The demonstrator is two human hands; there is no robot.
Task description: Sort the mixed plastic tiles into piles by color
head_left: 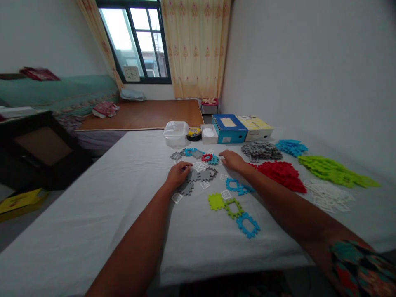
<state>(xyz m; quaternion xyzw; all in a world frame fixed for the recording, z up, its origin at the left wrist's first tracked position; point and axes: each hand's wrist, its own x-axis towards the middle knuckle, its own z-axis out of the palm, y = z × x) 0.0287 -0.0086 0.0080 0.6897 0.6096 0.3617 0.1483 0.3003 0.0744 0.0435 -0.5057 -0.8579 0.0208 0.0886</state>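
My left hand (178,174) rests at the left of several joined grey interlocking tiles (204,175), its fingers curled together. Whatever is under those fingers is hidden. Farther right, my right hand (232,160) is closed at the fingertips beside a chain of blue, grey and red tiles. A small white bit shows by its fingertips, too small to name. The red ring tile (207,157) and a blue tile (214,159) lie just left of it. Small white square frames (204,185) are scattered around. Nearer me lie a lime tile (215,201), a lime frame (234,208) and a blue frame (248,225), joined diagonally.
Piles of grey (261,151), blue (291,147), red (282,175), lime (334,170) and white pieces (328,194) lie on the right. Behind stand a clear plastic container (175,133), a round black-and-yellow tin (194,133), a blue box (229,128) and a yellow-and-white box (254,127).
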